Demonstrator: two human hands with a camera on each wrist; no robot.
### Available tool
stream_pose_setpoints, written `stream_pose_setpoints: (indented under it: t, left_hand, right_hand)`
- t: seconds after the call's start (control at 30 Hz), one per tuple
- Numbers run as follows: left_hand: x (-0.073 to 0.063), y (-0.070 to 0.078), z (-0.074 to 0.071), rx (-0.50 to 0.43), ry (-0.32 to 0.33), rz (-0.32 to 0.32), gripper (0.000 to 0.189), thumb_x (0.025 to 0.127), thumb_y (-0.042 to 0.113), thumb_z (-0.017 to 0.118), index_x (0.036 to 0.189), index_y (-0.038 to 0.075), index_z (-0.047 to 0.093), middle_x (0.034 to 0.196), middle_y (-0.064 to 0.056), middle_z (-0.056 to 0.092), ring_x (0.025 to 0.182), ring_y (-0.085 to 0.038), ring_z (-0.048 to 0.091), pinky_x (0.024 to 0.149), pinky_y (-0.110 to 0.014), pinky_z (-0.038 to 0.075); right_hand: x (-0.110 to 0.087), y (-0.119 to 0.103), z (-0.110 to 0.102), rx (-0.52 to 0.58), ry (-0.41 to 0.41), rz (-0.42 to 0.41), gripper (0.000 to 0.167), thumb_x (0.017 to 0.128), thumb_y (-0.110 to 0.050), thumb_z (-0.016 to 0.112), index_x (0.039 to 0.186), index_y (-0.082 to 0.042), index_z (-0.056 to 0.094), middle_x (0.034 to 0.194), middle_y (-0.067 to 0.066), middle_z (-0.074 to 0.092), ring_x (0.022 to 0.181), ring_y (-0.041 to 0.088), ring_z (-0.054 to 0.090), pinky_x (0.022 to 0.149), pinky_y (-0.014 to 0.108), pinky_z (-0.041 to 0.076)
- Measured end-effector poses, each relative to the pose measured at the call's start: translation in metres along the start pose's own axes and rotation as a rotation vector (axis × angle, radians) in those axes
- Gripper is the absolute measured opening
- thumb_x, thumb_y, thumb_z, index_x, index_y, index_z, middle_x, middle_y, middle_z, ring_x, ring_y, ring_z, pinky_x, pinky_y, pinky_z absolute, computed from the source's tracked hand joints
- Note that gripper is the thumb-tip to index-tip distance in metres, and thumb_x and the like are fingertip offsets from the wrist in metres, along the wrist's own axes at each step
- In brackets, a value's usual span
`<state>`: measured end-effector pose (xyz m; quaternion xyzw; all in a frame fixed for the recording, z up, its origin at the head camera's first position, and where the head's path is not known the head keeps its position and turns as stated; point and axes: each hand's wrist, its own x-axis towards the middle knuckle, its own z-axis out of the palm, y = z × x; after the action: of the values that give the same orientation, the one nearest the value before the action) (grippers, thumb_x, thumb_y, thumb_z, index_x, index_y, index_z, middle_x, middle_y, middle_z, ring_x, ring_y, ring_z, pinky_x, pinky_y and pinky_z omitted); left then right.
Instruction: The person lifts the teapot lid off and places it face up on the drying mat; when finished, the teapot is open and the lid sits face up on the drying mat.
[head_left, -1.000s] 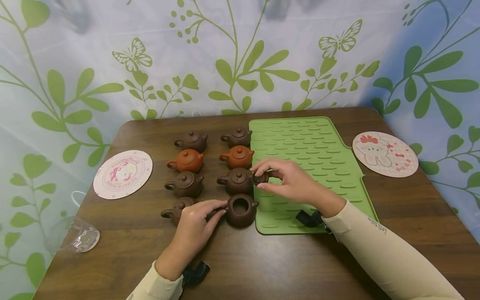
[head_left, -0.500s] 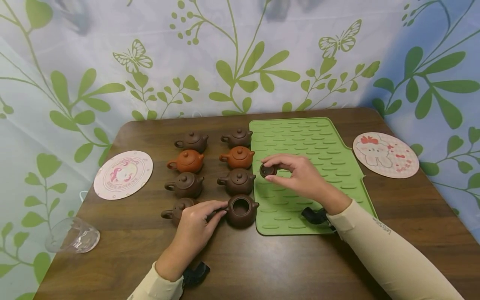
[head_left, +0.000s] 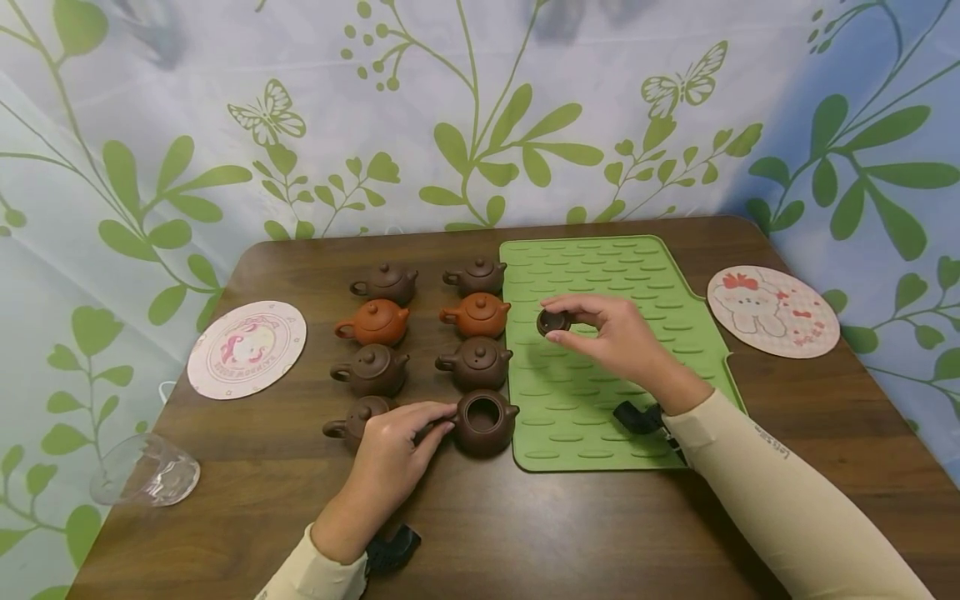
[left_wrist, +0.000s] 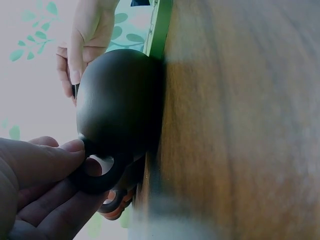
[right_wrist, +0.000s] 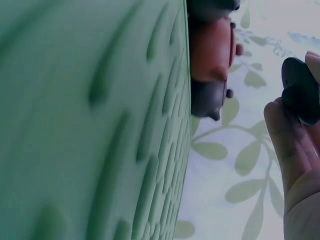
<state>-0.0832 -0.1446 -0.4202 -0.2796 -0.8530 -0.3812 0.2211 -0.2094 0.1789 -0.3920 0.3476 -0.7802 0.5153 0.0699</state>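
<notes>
In the head view, my left hand (head_left: pixel 397 450) pinches the handle of a dark brown teapot (head_left: pixel 483 437) whose round mouth is uncovered; the left wrist view shows thumb and fingers at that handle (left_wrist: pixel 102 181). The teapot stands on the table beside the green mat. Above the mat, my right hand (head_left: pixel 611 333) holds a small dark teapot lid (head_left: pixel 553 322) between thumb and fingers, its underside towards the head camera. The right wrist view shows the lid (right_wrist: pixel 301 92) with its knob, well apart from the mat. Part of another brown teapot (head_left: pixel 360 417) is hidden behind my left hand.
Several lidded teapots, brown and orange (head_left: pixel 480 315), stand in two columns left of the green mat (head_left: pixel 600 433). Round printed mats lie left (head_left: pixel 247 350) and right (head_left: pixel 772 312). A clear glass (head_left: pixel 146 471) is near the table's left edge. A patterned curtain (head_left: pixel 480 108) hangs behind.
My right hand has carried the lid up and to the right, away from the teapots and over the green mat. My left hand and the uncovered teapot have stayed in place.
</notes>
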Motion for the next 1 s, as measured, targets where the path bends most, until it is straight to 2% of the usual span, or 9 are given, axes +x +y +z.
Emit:
stream_pose_setpoints:
  t: [0.2,0.4,0.57,0.7,0.83,0.93,1.0]
  left_hand:
    - [0.0,0.0,0.0,-0.007,0.002,0.003,0.029,0.081,-0.009,0.088,0.106,0.004,0.081,0.104,-0.002,0.078,0.096,-0.017,0.075,0.082,-0.034,0.06]
    - [0.0,-0.001,0.001,-0.011,0.005,0.008,0.029,0.081,-0.009,0.088,0.106,0.004,0.081,0.104,-0.002,0.078,0.096,-0.016,0.075,0.082,-0.034,0.06]
    - [0.0,-0.001,0.001,-0.006,0.005,0.008,0.029,0.08,-0.009,0.089,0.105,0.004,0.081,0.103,-0.002,0.078,0.096,-0.016,0.075,0.081,-0.034,0.06]
    - [-0.001,-0.002,0.001,-0.006,0.005,0.011,0.029,0.08,-0.009,0.089,0.105,0.003,0.081,0.103,-0.002,0.078,0.095,-0.016,0.075,0.081,-0.034,0.06]
    - [-0.003,-0.003,0.0,-0.008,0.006,0.019,0.029,0.08,-0.009,0.088,0.106,0.003,0.081,0.103,-0.003,0.078,0.095,-0.016,0.075,0.081,-0.034,0.06]
    - [-0.005,-0.003,0.0,-0.009,0.007,0.025,0.029,0.08,-0.009,0.088,0.106,0.003,0.081,0.103,-0.003,0.078,0.095,-0.016,0.075,0.081,-0.035,0.06]
    - [-0.005,-0.004,0.0,-0.008,0.007,0.026,0.029,0.08,-0.009,0.088,0.106,0.003,0.081,0.103,-0.002,0.078,0.095,-0.016,0.075,0.081,-0.035,0.06]
  right_hand:
    - [0.003,0.011,-0.013,-0.033,0.016,0.059,0.035,0.089,0.005,0.083,0.123,0.0,0.074,0.123,0.012,0.072,0.102,0.026,0.072,0.092,0.031,0.057]
    - [0.006,0.022,-0.027,-0.098,0.017,0.171,0.035,0.093,-0.002,0.081,0.127,-0.003,0.073,0.115,0.011,0.073,0.102,0.024,0.072,0.092,0.031,0.056]
    - [0.009,0.031,-0.04,-0.157,0.02,0.215,0.036,0.094,-0.005,0.081,0.128,-0.001,0.073,0.114,0.014,0.074,0.103,0.028,0.072,0.091,0.032,0.057]
    - [0.01,0.039,-0.051,-0.217,0.034,0.239,0.037,0.094,-0.007,0.082,0.129,-0.001,0.072,0.114,0.015,0.074,0.104,0.031,0.073,0.087,0.023,0.056]
    - [0.011,0.046,-0.064,-0.29,0.052,0.321,0.038,0.095,-0.012,0.082,0.131,-0.004,0.073,0.114,0.015,0.074,0.107,0.032,0.073,0.08,0.014,0.052]
    - [0.011,0.05,-0.076,-0.355,0.047,0.394,0.04,0.096,-0.019,0.081,0.133,-0.007,0.072,0.117,0.015,0.074,0.11,0.032,0.072,0.079,0.017,0.053]
    - [0.01,0.053,-0.083,-0.388,0.04,0.433,0.04,0.097,-0.022,0.081,0.134,-0.008,0.072,0.119,0.015,0.074,0.112,0.032,0.071,0.082,0.025,0.055]
